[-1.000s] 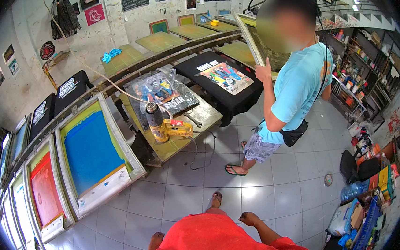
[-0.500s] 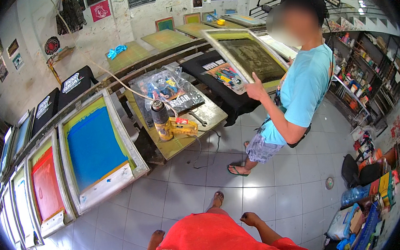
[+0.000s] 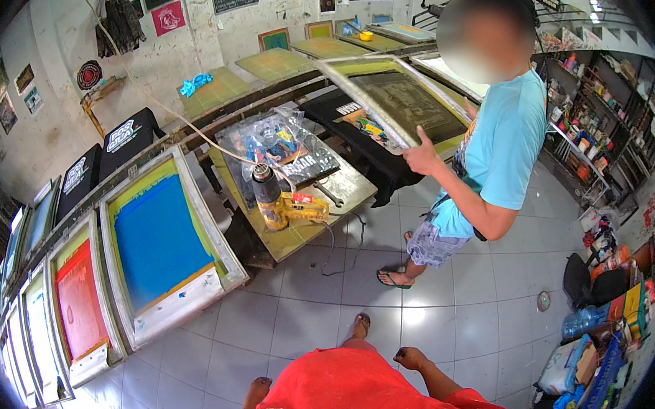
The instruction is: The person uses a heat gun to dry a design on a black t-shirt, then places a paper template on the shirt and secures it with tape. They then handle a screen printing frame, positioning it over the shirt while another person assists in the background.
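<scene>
My left hand (image 3: pixel 257 389) hangs low beside my red shirt, over the tiled floor, touching nothing. Its fingers are too foreshortened to read. On the other side my right hand (image 3: pixel 411 358) hangs with fingers curled in and nothing visible in them. Ahead of me a person in a light blue shirt (image 3: pixel 506 157) grips a screen printing frame (image 3: pixel 384 115) by its edge, tilted above a black T-shirt (image 3: pixel 341 132) with a colourful print. Closer to me, a heat gun (image 3: pixel 270 198) with a yellow body stands on a board (image 3: pixel 294 239).
Screens with blue (image 3: pixel 159 241) and red (image 3: pixel 83 301) areas lean in a row at left, below black printed shirts (image 3: pixel 129 133). A plastic-wrapped print (image 3: pixel 275 140) and a wrench (image 3: pixel 327 194) share the board. A cord trails onto the floor. Cluttered shelves (image 3: pixel 604 111) line the right.
The person lowers the screen frame slightly over the black T-shirt, shifting it a little to the left. My view moves slightly; my hands stay hanging in place.
</scene>
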